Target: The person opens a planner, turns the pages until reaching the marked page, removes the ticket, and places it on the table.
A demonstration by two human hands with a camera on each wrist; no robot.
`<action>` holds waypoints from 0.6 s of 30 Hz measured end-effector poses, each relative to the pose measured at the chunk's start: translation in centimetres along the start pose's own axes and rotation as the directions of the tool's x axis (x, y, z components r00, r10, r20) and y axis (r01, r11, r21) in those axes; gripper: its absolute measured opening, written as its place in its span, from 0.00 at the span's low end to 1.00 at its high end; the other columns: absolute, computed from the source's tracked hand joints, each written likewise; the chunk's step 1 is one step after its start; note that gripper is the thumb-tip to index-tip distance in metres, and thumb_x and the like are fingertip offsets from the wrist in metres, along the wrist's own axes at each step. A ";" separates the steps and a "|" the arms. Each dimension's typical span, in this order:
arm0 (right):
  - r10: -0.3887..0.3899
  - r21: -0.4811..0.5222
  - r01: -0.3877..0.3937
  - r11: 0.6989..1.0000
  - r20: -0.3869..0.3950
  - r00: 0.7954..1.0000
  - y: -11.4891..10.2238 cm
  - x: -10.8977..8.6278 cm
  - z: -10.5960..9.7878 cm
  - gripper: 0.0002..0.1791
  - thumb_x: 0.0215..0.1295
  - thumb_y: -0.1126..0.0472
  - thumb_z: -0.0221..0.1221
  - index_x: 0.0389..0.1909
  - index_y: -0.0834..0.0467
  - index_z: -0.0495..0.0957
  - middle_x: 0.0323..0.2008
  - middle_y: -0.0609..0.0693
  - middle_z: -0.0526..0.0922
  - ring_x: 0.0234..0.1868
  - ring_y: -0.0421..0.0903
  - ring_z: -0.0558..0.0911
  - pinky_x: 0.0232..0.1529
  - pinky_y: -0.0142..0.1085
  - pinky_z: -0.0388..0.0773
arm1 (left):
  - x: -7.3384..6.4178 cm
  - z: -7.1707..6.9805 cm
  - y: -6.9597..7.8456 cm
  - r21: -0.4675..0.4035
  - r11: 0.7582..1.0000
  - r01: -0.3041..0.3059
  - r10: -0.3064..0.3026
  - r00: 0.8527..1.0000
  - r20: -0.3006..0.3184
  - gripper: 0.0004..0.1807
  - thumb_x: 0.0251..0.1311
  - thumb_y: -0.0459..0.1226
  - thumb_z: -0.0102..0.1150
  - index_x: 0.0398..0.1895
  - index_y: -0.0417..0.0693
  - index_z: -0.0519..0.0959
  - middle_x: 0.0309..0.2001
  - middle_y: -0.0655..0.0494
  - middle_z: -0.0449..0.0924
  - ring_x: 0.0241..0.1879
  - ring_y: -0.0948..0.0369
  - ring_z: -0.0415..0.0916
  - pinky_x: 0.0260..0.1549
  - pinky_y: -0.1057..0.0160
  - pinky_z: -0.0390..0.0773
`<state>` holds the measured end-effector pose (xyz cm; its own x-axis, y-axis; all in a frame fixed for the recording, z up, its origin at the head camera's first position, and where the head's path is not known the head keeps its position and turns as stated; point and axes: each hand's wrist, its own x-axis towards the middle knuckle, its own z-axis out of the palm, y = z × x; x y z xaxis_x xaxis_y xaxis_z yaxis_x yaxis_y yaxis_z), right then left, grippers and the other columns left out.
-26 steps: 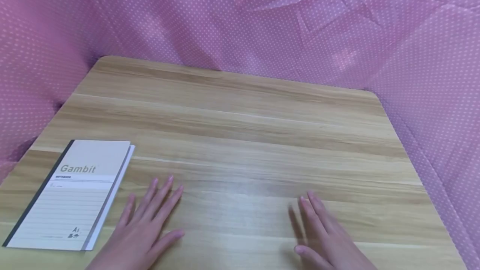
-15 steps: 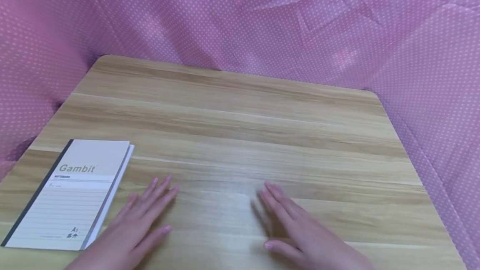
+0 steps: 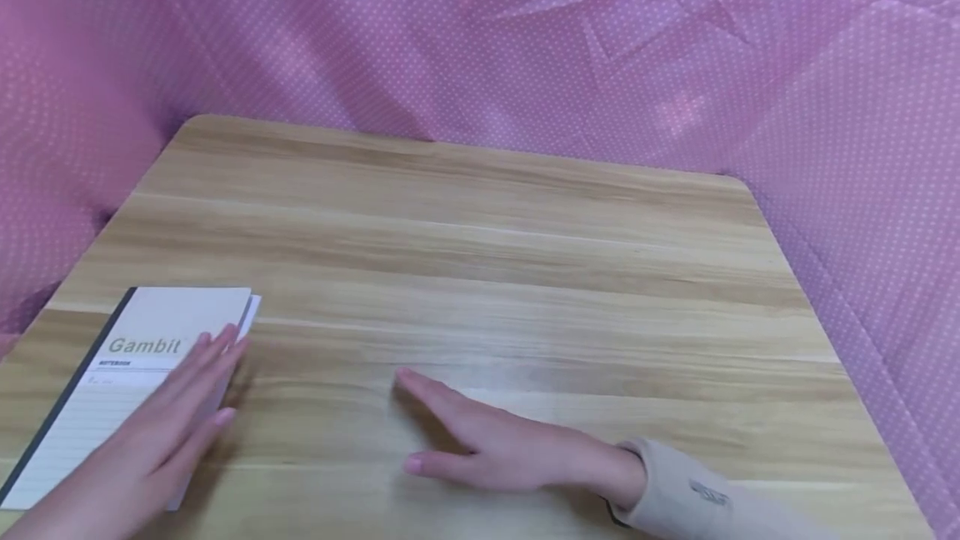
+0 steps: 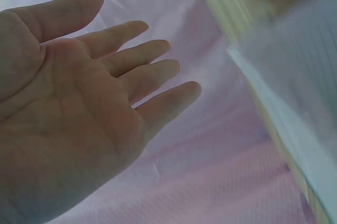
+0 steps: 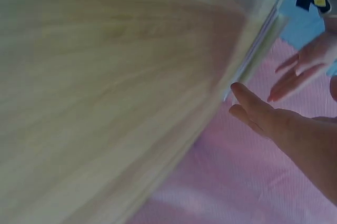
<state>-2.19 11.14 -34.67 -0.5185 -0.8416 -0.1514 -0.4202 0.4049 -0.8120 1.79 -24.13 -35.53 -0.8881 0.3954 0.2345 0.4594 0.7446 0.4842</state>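
A white notebook with a dark spine and "Gambit" on its cover lies at the left front of the table. Over its right half hangs my left hand, fingers extended, hiding part of the cover in the head view. The left wrist view shows that hand from the palm side, holding nothing, with the notebook's edge to the right. My right hand is over the front middle of the table, fingers straight and thumb apart, pointing left toward the notebook. Nothing is in it.
The wood-grain table has rounded far corners. Pink dotted cloth hangs behind it and along both sides. A beige sleeve covers my right forearm.
My left hand has moved left, from beside the notebook to over its cover. My right hand has swung left across the table, bringing its sleeve into view. The notebook lies much the same.
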 end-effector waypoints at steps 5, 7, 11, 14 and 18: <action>0.002 0.074 -0.008 0.997 0.082 0.997 -0.2 3.2 0.8 0.42 0.76 0.42 0.44 0.79 0.55 0.36 0.78 0.47 0.40 0.75 0.36 0.42 0.73 0.35 0.45 | -1.2 -1.3 -3.0 -0.035 0.997 0.069 -0.069 0.998 0.002 0.35 0.70 0.27 0.48 0.78 0.45 0.50 0.78 0.47 0.40 0.73 0.72 0.27 0.65 0.76 0.27; 0.009 0.098 -0.019 0.995 0.101 0.995 -0.5 4.4 1.0 0.41 0.77 0.42 0.43 0.79 0.56 0.37 0.78 0.47 0.40 0.75 0.35 0.42 0.72 0.33 0.45 | -1.7 -1.6 -4.3 -0.032 0.996 0.079 -0.080 0.997 -0.019 0.35 0.70 0.27 0.48 0.78 0.44 0.50 0.78 0.48 0.41 0.73 0.73 0.28 0.64 0.78 0.28; 0.046 0.176 -0.066 0.982 0.113 0.992 -1.1 6.9 1.4 0.40 0.77 0.43 0.45 0.79 0.55 0.39 0.77 0.44 0.43 0.74 0.34 0.44 0.71 0.29 0.44 | -2.7 -1.8 -7.2 -0.061 0.997 0.053 -0.060 0.992 -0.110 0.35 0.67 0.22 0.47 0.76 0.41 0.54 0.77 0.65 0.43 0.73 0.75 0.34 0.64 0.80 0.32; 0.100 0.251 -0.128 0.959 0.120 0.988 -1.6 8.4 1.7 0.40 0.76 0.44 0.47 0.79 0.54 0.42 0.77 0.42 0.45 0.74 0.33 0.45 0.71 0.28 0.44 | -3.8 -1.9 -9.9 -0.066 0.993 0.096 -0.104 0.988 -0.118 0.35 0.67 0.22 0.47 0.77 0.42 0.53 0.77 0.70 0.40 0.72 0.77 0.34 0.63 0.81 0.31; 0.148 0.337 -0.186 0.923 0.137 0.979 -2.0 10.2 2.1 0.39 0.75 0.45 0.48 0.79 0.53 0.44 0.76 0.41 0.49 0.73 0.33 0.48 0.70 0.27 0.47 | -5.2 -1.7 -13.2 -0.040 0.976 0.215 -0.217 0.973 -0.079 0.36 0.70 0.27 0.48 0.78 0.46 0.50 0.78 0.55 0.37 0.71 0.78 0.30 0.60 0.84 0.28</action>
<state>-5.13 0.97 -35.78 -0.4678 -0.8135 -0.3455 -0.0401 0.4100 -0.9112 0.29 -36.97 -41.70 -0.9651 0.1806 0.1896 0.2572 0.7902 0.5563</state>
